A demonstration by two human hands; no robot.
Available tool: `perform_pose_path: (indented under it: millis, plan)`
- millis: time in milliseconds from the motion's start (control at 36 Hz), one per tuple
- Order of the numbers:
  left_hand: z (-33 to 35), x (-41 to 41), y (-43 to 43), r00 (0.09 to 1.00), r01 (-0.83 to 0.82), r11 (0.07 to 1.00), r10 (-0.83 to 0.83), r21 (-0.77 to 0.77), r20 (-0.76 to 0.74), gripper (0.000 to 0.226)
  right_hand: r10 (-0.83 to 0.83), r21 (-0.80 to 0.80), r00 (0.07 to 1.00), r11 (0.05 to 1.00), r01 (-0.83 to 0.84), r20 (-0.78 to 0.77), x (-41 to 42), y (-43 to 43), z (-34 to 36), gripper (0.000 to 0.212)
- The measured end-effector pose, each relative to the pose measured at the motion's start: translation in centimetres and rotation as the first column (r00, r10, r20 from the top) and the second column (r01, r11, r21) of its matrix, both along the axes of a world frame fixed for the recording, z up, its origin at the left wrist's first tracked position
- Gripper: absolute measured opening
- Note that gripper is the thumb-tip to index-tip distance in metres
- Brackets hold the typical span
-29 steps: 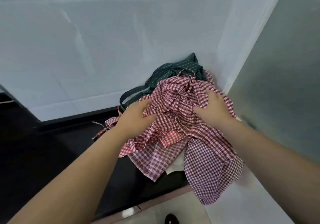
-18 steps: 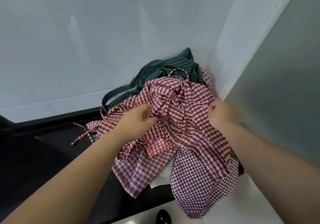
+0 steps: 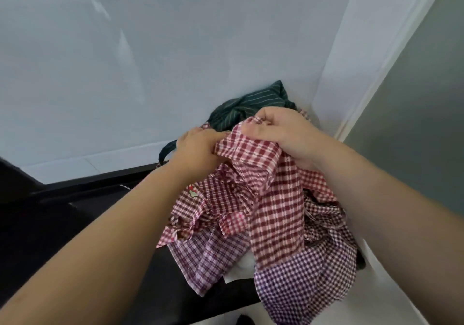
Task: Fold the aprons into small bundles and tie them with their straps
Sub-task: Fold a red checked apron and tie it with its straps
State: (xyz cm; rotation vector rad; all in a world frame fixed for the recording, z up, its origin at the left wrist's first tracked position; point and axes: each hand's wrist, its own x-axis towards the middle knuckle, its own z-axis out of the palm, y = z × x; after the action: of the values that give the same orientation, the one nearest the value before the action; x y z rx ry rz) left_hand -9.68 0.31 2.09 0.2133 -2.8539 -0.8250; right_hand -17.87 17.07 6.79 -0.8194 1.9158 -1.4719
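A heap of aprons lies in the corner on a black counter (image 3: 75, 224). On top is a red-and-white checked apron (image 3: 273, 211), raised by its upper edge. My left hand (image 3: 198, 146) pinches that edge on the left, and my right hand (image 3: 278, 131) grips it on the right, fingers curled over the cloth. The two hands nearly touch. Underneath hang a purple checked apron (image 3: 301, 287) and a paler checked one (image 3: 208, 257). A dark green striped apron (image 3: 253, 106) sits behind, partly hidden by my hands.
White tiled walls (image 3: 150, 73) meet just behind the heap. A grey-green panel (image 3: 414, 124) rises on the right. The counter's front edge runs along the bottom, with the purple apron hanging over it. A dark strap (image 3: 164, 152) loops out to the left of the heap.
Both hands moved up and together, gathering the top edge of the red checked apron and lifting it off the heap. The view shifted closer.
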Motion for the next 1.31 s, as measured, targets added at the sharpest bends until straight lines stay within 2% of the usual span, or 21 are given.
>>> perform_pose_path:
  millis: [56, 111, 167, 278, 361, 444, 528, 583, 639, 667, 722, 750, 806, 861, 944, 1028, 1083, 1167, 1194, 1250, 1306]
  plan:
    - [-0.2, 1.5, -1.4, 0.996, -0.085, 0.994, 0.086, -0.065, 0.016, 0.024, 0.027, 0.171, 0.981, 0.985, 0.006, -0.191, -0.1, -0.8, -0.2, 0.029]
    - [-0.5, 3.1, -3.4, 0.985, -0.169, 0.979, 0.171, -0.111, 0.008, 0.016, 0.095, 0.322, 0.899, 0.945, 0.052, -0.426, 0.0, -1.8, -0.5, 0.026]
    - [-0.4, 5.1, -5.2, 0.962, -0.271, 0.947, 0.274, -0.175, -0.004, 0.006, 0.159, 0.357, 0.828, 0.933, 0.053, -0.538, 0.8, -3.6, -0.9, 0.024]
    - [0.6, 8.9, -7.4, 0.9, -0.436, 0.85, 0.411, -0.296, -0.148, 0.016, 0.177, 0.334, 0.713, 0.939, 0.084, -0.678, 2.6, -7.8, -1.5, 0.025]
    - [1.7, 13.1, -9.6, 0.814, -0.58, 0.751, 0.524, -0.314, -0.251, 0.009, 0.153, 0.244, 0.656, 0.968, 0.05, -0.739, 5.6, -11.2, -1.5, 0.034]
    - [2.6, 18.8, -12.4, 0.712, -0.695, 0.644, 0.559, -0.318, -0.424, 0.016, 0.157, 0.114, 0.622, 0.988, -0.108, -0.767, 9.6, -15.3, -1.0, 0.027]
    - [3.6, 25.6, -15.1, 0.533, -0.82, 0.541, 0.599, -0.189, -0.598, 0.022, 0.188, 0.002, 0.702, 0.966, -0.257, -0.687, 14.2, -19.4, -0.1, 0.014]
    - [4.2, 29.4, -16.9, 0.433, -0.871, 0.474, 0.611, -0.131, -0.663, 0.023, 0.182, -0.069, 0.757, 0.955, -0.288, -0.628, 16.9, -21.7, 0.5, 0.007]
    - [4.3, 32.5, -18.4, 0.392, -0.888, 0.446, 0.612, -0.11, -0.687, 0.023, 0.226, -0.054, 0.785, 0.949, -0.312, -0.577, 19.0, -23.8, 0.4, 0.012]
    - [4.1, 34.3, -19.5, 0.404, -0.887, 0.446, 0.617, -0.122, -0.675, 0.024, 0.26, -0.003, 0.782, 0.948, -0.317, -0.566, 20.2, -25.2, 0.0, 0.015]
    - [2.9, 36.9, -21.2, 0.459, -0.878, 0.461, 0.727, -0.133, -0.51, 0.037, 0.271, 0.146, 0.774, 0.963, -0.229, -0.572, 21.6, -27.3, -1.6, 0.02]
    - [2.1, 37.6, -21.7, 0.471, -0.88, 0.458, 0.804, -0.127, -0.362, 0.054, 0.232, 0.216, 0.793, 0.968, -0.131, -0.563, 21.4, -27.8, -2.6, 0.02]
    - [0.1, 40.2, -23.0, 0.44, -0.892, 0.43, 0.897, -0.143, -0.049, 0.087, 0.156, 0.348, 0.836, 0.936, 0.044, -0.526, 22.1, -29.1, -4.9, 0.015]
    - [-2.3, 42.6, -23.9, 0.417, -0.877, 0.446, 0.891, -0.18, 0.177, 0.102, 0.127, 0.442, 0.855, 0.888, 0.128, -0.503, 23.1, -29.7, -6.6, 0.018]
    - [-5.7, 44.9, -24.8, 0.469, -0.834, 0.539, 0.807, -0.121, 0.359, 0.108, 0.056, 0.436, 0.907, 0.888, 0.146, -0.417, 25.1, -30.1, -7.8, 0.032]
    - [-7.9, 45.5, -25.5, 0.532, -0.802, 0.596, 0.694, 0.026, 0.485, 0.115, 0.038, 0.373, 0.942, 0.923, 0.095, -0.333, 27.2, -31.3, -7.9, 0.035]
    - [-9.2, 45.5, -26.0, 0.575, -0.774, 0.624, 0.62, 0.108, 0.535, 0.118, 0.11, 0.415, 0.931, 0.909, 0.048, -0.349, 28.3, -32.3, -8.5, 0.031]
    - [-10.3, 44.5, -25.7, 0.607, -0.741, 0.657, 0.566, 0.14, 0.558, 0.121, 0.323, 0.501, 0.819, 0.864, -0.051, -0.474, 30.0, -32.2, -9.0, 0.082]
    - [-10.7, 44.0, -25.8, 0.6, -0.742, 0.656, 0.559, 0.138, 0.572, 0.119, 0.39, 0.502, 0.786, 0.857, -0.118, -0.481, 30.4, -32.3, -9.6, 0.082]
    - [-11.0, 43.4, -26.0, 0.582, -0.761, 0.64, 0.603, 0.106, 0.545, 0.098, 0.46, 0.513, 0.755, 0.837, -0.192, -0.468, 30.8, -32.4, -10.3, 0.056]
    - [-11.4, 43.0, -26.7, 0.591, -0.77, 0.636, 0.671, 0.063, 0.449, 0.057, 0.42, 0.541, 0.755, 0.835, -0.103, -0.504, 30.6, -32.9, -11.0, 0.032]
